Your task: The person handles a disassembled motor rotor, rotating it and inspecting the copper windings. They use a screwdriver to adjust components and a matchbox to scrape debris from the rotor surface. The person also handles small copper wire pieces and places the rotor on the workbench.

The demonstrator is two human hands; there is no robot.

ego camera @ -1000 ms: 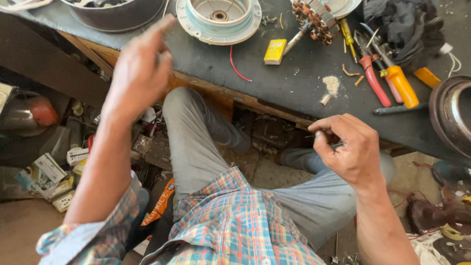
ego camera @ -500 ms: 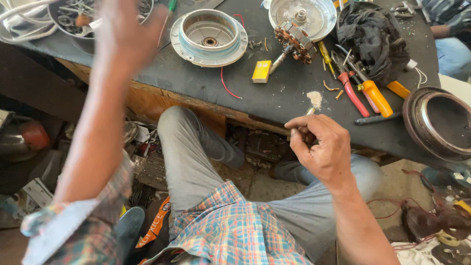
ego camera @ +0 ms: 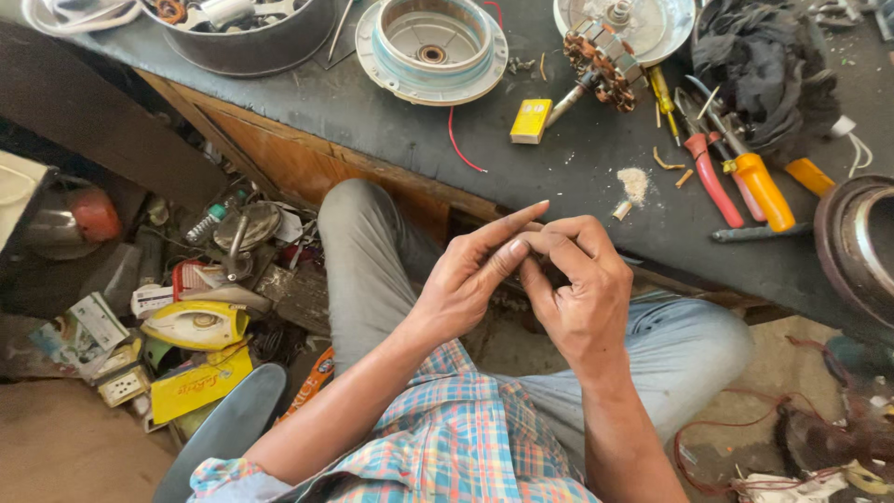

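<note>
The dark surface (ego camera: 372, 121) runs across the far part of the scene, and the person sits in front of it with both knees under its edge. On it, far and in the middle, stands a round metal motor housing (ego camera: 431, 47) with a pale blue inner ring. To the right of it lies a wound copper armature (ego camera: 601, 65), and nearer lies a small yellow box (ego camera: 531, 121). Further right there are an orange-handled screwdriver (ego camera: 762, 191) and red-handled pliers (ego camera: 710, 177) side by side.

Both forearms come up from the near edge and meet over the lap, near the surface edge. The left hand (ego camera: 466, 279) is turned with the palm to the right, its index finger stretched out straight and pointing to the far right, the other fingers bent. The right hand (ego camera: 582, 289) shows its back, with fingers curled inward, and its fingertips touch the fingers of the left hand. The grip of both hands is nearly closed around the meeting point, but whether some small thing is between the fingers I cannot tell, because the fingers hide it.
</note>
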